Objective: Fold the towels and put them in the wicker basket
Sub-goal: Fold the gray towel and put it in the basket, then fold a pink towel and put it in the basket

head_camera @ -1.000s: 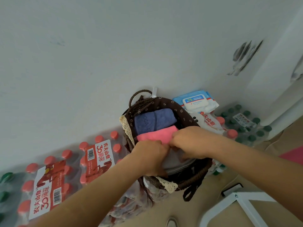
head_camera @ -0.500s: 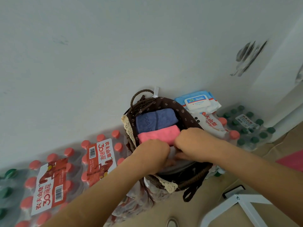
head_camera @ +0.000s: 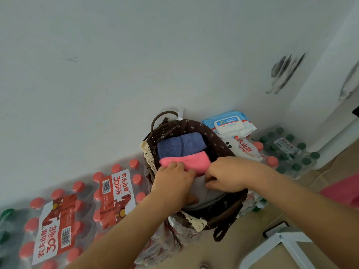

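Left grip (head_camera: 172, 183) lay released, fingers pressing the left end of the pink towel (head_camera: 190, 162) inside the wicker basket (head_camera: 223, 218). Right grip (head_camera: 227, 175), fingers curled, grasped the grey towel (head_camera: 210, 197) nearest; the blue towel (head_camera: 180, 146) lay farthest.

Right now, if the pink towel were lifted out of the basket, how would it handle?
The pink towel would probably go floppy: it is soft fuzzy cloth, bulging where it is wedged between the blue towel and grey towel. Likely light, being a small cloth roll. Its fold may open if lifted by one end.
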The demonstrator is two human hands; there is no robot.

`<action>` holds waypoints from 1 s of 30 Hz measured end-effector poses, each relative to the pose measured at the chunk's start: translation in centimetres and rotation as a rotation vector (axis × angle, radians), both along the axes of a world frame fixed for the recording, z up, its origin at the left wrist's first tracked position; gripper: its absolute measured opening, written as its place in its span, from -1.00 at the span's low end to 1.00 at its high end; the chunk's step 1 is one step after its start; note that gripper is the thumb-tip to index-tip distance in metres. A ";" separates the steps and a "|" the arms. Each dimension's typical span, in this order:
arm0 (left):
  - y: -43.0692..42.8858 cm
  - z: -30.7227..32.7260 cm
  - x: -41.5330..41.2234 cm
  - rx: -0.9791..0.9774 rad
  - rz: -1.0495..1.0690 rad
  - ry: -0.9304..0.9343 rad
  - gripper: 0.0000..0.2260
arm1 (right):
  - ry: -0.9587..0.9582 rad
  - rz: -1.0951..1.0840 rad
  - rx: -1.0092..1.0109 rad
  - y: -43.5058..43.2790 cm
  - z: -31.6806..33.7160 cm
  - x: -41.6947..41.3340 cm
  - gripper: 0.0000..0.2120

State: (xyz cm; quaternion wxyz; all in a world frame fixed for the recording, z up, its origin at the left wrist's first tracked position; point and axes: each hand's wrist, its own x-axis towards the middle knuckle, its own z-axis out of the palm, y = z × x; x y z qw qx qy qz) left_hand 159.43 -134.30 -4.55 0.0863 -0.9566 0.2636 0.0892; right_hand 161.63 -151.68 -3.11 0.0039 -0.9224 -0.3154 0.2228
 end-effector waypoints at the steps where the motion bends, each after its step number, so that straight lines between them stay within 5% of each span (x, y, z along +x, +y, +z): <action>1: 0.0 -0.1 -0.2 -0.031 -0.038 -0.083 -0.50 | -0.014 -0.014 -0.002 0.2 -0.1 -0.1 -0.73; 5: 0.8 -0.1 0.0 -0.085 0.012 -0.174 -0.50 | -0.171 -0.233 0.126 0.6 -0.7 -0.8 -0.72; 9: 2.1 -0.6 1.8 -0.144 -0.021 -0.040 -0.83 | -0.233 -0.313 0.129 1.1 -1.3 -1.0 -0.67; 14: 2.0 -1.1 2.5 -0.058 -0.134 0.077 -0.66 | -0.160 -0.270 -0.135 2.7 -1.3 -0.4 -0.69; 18: 2.0 -0.9 2.2 0.008 -0.161 0.134 -0.60 | -0.029 -0.348 -0.162 3.4 -0.7 -0.5 -0.62; 26: 6.1 2.0 0.7 -0.448 -0.243 -0.088 -0.71 | -0.356 -0.995 0.657 2.7 4.0 -10.7 -0.84; 30: 4.9 4.9 0.3 -0.619 -0.318 -0.054 -0.75 | -0.495 -1.178 0.864 1.8 6.8 -17.8 -0.81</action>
